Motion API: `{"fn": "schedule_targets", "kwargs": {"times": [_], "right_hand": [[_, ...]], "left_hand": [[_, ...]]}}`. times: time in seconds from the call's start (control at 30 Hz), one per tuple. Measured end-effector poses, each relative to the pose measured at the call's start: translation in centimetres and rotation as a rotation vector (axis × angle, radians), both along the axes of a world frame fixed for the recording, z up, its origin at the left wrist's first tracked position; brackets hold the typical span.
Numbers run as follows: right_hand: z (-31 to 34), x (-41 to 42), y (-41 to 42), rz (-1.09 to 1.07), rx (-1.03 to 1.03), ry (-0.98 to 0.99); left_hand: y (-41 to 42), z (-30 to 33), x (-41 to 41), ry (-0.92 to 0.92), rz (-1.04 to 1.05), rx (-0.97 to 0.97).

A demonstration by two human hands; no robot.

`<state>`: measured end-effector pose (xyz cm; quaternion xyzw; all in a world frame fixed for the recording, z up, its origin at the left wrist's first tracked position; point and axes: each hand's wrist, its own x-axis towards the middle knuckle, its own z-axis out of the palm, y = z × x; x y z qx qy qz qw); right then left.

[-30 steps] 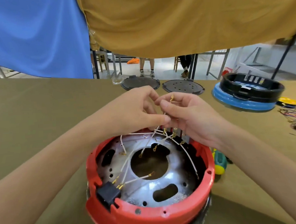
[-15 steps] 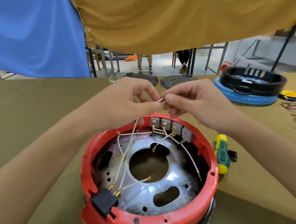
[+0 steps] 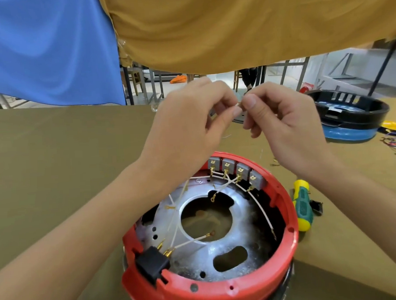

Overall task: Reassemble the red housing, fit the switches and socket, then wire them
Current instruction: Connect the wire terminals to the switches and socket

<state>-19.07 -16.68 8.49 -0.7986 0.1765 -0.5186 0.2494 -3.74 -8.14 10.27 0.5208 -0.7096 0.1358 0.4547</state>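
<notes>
Both hands are up above the round red plastic housing (image 3: 213,289), left hand (image 3: 189,127) and right hand (image 3: 283,127) each pinching the thin white wire's end (image 3: 237,105) between them, probably lifted clear to work the terminal. Grey switches (image 3: 236,173) sit just below the wrists.

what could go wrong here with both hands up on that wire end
1. Both hands, left and right, pinch one white wire lifted above the red housing; its lower end is hidden, and a hard pull might loosen a terminal.
2. Wires cross below the switches, so a lead could land on the wrong tab.
3. Loose ring terminals might touch the metal plate.
</notes>
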Motion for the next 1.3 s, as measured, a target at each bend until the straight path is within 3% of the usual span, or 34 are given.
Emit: {"fn": "schedule_targets", "kwargs": {"times": [0.1, 0.17, 0.33, 0.4, 0.53, 0.57, 0.63, 0.7, 0.77, 1.03, 1.17, 1.3], "right_hand": [[-0.6, 0.3, 0.0, -0.008, 0.055, -0.019], [-0.9, 0.4, -0.1, -0.021, 0.089, -0.027], [-1.9, 0.4, -1.0, -0.105, 0.307, 0.027], [-2.1, 0.3, -1.4, -0.097, 0.497, -0.012], [-1.7, 0.0, -1.9, -0.076, 0.752, -0.151], [-1.7, 0.0, -1.9, -0.072, 0.770, -0.154], [-1.7, 0.1, -1.6, -0.078, 0.737, -0.099], [-1.8, 0.2, -1.0, -0.081, 0.674, -0.020], [-1.8, 0.5, -0.4, -0.050, 0.625, 0.024], [-1.3, 0.7, 0.8, 0.053, 0.673, 0.204], [-1.6, 0.4, -0.2, -0.108, 0.592, 0.214], [-2.6, 1.0, -0.3, -0.124, 0.589, 0.267]], "left_hand": [[-0.2, -0.4, -0.2, -0.150, 0.062, -0.032], [-0.4, -0.8, -0.3, -0.120, 0.044, 0.076], [-0.5, -1.1, 0.4, 0.405, -0.137, 0.751], [-0.5, -0.9, 0.4, 0.612, -0.211, 0.836], [-0.3, 0.4, 0.9, 0.783, -0.348, 0.879], [-0.1, 0.8, 1.2, 0.727, -0.338, 0.924], [0.3, 1.4, 2.1, 0.392, -0.162, 0.933], [0.5, 1.7, 2.9, 0.058, 0.048, 0.873], [0.6, 1.4, 2.7, -0.101, 0.159, 0.771], [-0.1, -1.1, 0.5, -0.031, 0.097, 0.537], [0.2, -1.0, 0.6, 0.028, -0.032, 0.640], [0.6, -1.9, -0.2, -0.051, -0.047, 0.710]]}}
